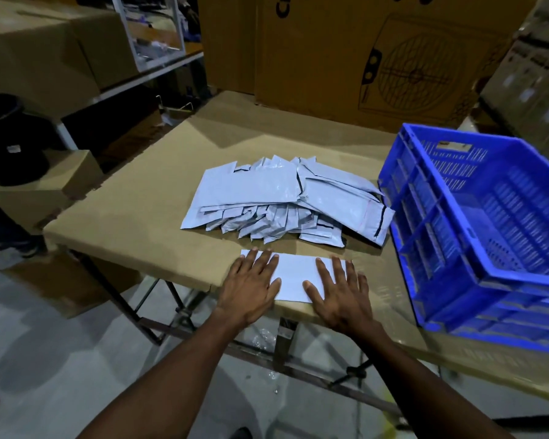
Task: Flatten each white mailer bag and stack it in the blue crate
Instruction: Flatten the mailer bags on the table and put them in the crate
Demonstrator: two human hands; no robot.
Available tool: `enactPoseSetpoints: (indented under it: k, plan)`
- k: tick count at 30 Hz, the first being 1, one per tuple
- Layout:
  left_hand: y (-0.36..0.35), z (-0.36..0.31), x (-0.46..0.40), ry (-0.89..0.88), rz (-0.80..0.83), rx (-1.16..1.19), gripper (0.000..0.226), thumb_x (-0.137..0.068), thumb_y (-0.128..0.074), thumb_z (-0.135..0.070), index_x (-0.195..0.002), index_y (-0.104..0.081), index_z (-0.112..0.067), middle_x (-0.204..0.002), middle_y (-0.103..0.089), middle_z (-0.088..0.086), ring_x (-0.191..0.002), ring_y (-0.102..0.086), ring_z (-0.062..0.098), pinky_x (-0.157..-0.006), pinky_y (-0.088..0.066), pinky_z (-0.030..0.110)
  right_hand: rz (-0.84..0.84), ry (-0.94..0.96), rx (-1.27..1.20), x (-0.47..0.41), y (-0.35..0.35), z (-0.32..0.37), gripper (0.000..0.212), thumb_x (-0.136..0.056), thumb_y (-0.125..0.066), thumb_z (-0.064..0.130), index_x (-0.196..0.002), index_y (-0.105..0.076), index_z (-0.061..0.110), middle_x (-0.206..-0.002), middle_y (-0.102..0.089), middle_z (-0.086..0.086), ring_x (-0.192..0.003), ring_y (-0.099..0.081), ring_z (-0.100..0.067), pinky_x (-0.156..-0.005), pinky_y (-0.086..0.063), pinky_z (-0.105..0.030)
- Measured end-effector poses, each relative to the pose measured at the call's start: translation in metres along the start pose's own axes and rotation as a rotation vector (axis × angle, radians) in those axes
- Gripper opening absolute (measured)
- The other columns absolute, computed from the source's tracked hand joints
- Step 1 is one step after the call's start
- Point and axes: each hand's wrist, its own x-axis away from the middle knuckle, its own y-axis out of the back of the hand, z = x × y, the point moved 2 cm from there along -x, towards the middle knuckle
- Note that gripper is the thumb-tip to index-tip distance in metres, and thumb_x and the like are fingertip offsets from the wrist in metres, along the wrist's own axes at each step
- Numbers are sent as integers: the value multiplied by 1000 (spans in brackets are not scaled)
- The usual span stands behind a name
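Here, the left hand [250, 286] and right hand [339, 293] press flat, fingers spread, on one white mailer bag [293, 277] lying between them. Beyond the fingertips lies the mailer pile [279, 201]; the blue crate [476, 229] stands just right of the right hand.

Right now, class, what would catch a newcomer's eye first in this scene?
Probably the bright blue crate at the table's right edge. Next, the fanned pile of white mailer bags mid-table. Nearest the camera, the left hand and right hand press flat on a single mailer bag.
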Motion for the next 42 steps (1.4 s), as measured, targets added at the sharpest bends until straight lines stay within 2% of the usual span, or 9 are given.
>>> enactPoseSetpoints:
  k: [5, 11, 16, 21, 24, 28, 32, 38, 42]
  plan:
    - [2, -4, 1, 29, 24, -21, 76, -93, 4, -56, -161, -17, -28, -169, -13, -4, -155, -7, 32, -123, -11, 49, 101, -2, 59, -6, 8, 11, 74, -91, -4, 66, -156, 1, 31, -164, 14, -3, -150, 15, -33, -112, 10, -67]
    - [0, 0, 1, 9, 4, -16, 71, -97, -7, -53, -158, -32, -26, -165, -27, -3, -152, -18, 40, -119, -22, 53, 57, 269, -50, -19, 6, 74, 81, -84, 8, 55, -157, -11, 26, -164, -10, 9, -152, -2, -21, -118, 1, -58]
    - [1, 4, 1, -6, 6, -26, 70, -98, -14, -57, -158, -31, -24, -166, -24, -1, -151, -20, 38, -120, -20, 52, 21, 194, -9, -11, -2, 30, 74, -90, 10, 60, -157, -6, 32, -164, -3, 14, -152, 0, -19, -121, -4, -48]
    - [6, 5, 3, -39, 54, -41, 75, -95, -3, -58, -161, -16, -26, -170, -8, -3, -154, -8, 36, -123, -12, 50, 107, 7, 20, -4, 3, -11, 66, -98, -9, 62, -157, 1, 32, -165, 6, 8, -151, 8, -25, -119, 2, -55]
    - [7, 2, 3, -37, 73, -54, 79, -91, 5, -58, -162, -11, -25, -170, -5, -1, -154, -4, 38, -123, -9, 52, 60, 31, 18, -9, 13, 9, 68, -98, -4, 56, -157, -3, 24, -165, 8, 8, -151, 12, -27, -114, 9, -61]
    - [5, 5, 3, -30, 48, -59, 77, -95, 0, -58, -161, -20, -23, -169, -12, 8, -153, -10, 39, -122, -16, 51, 54, 252, -62, -18, 13, 52, 65, -100, -4, 55, -158, -6, 25, -165, 0, 11, -152, 6, -19, -118, 3, -58]
    - [3, 8, 4, 10, -24, 7, 67, -98, -23, -57, -150, -44, -19, -158, -33, 25, -147, -30, 43, -117, -31, 54, 14, 172, 22, -15, -2, 21, 73, -91, 1, 70, -156, -7, 38, -165, -2, 12, -152, 0, -20, -121, -2, -51]
    - [1, 5, 12, 47, -49, -18, 61, -99, -29, -57, -148, -49, -27, -150, -50, 15, -141, -38, 44, -113, -35, 56, 82, -12, 88, -9, 4, -7, 75, -91, -4, 73, -156, 1, 35, -165, 13, 4, -151, 13, -24, -116, 7, -60]
    - [-6, 9, 8, 42, -47, -20, 62, -99, -25, -59, -151, -45, -31, -154, -45, 11, -144, -35, 42, -115, -31, 55, 20, 224, 88, -10, 6, 28, 72, -92, 5, 67, -157, -2, 35, -165, 9, 9, -151, 13, -20, -115, 10, -61]
